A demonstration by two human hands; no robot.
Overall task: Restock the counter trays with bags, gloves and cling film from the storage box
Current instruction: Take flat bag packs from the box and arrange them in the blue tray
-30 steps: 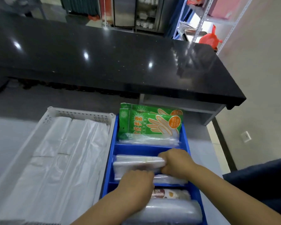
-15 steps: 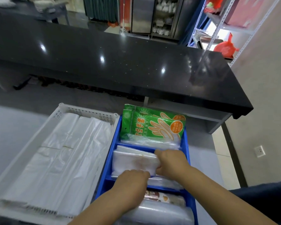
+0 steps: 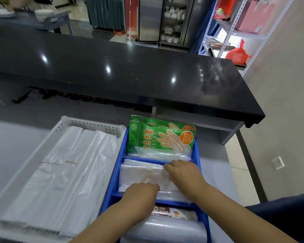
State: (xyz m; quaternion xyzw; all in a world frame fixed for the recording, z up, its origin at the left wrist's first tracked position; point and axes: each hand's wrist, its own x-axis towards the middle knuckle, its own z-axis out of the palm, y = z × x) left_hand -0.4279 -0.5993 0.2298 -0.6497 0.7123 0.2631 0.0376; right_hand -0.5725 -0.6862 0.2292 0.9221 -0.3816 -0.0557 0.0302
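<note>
One head-worn wide-angle view. It looked forward and steeply down from over the near edge of the grey table (image 3: 16,146). Blue divided plastic tray (image 3: 121,151) lay close below; grey metal shelving rack (image 3: 249,35) stood far off, upper right.

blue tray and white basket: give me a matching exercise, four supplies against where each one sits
Things
1. green glove packs
2. clear bags
3. cling film roll
4. white bags

Places
A. white basket, on the left
B. blue tray, nearest compartment
C. blue tray, farthest compartment
D. blue tray, middle compartment

Pairs: 1-C, 2-D, 3-B, 4-A
</note>
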